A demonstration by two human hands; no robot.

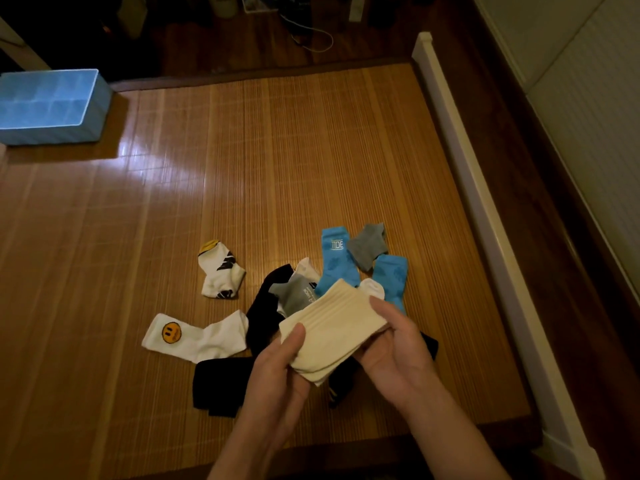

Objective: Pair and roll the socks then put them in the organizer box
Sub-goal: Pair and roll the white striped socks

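While the cream ribbed socks (pixel 332 327) sit lifted between both hands at about 5 o'clock in the view, the job looks barely begun. The left hand (pixel 277 362) has its grip clamped on the near end, thumb on top. The right hand (pixel 391 348) has its grip closed on the right edge, thumb over and fingers under. The fabric seems to lie in two layers, so this is probably a matched pair, flat and not yet rolled; I cannot be sure.

The blue organizer box (pixel 52 131) stands well apart at 10 o'clock on the bamboo mat (pixel 277 150), and no sock shows in the compartments visible.

Everything else lies loose below the hands. At 12 o'clock of the held pair are two blue socks, one marked TIDE (pixel 337 261), with a grey sock (pixel 369 247) touching them. At 9 o'clock is a white smiley-face sock (pixel 194 336), and at 10 o'clock a white sock with black marks (pixel 221 271). Black socks (pixel 221 382) spread at 7 o'clock. By my reading, all the pairing, rolling and boxing is left.
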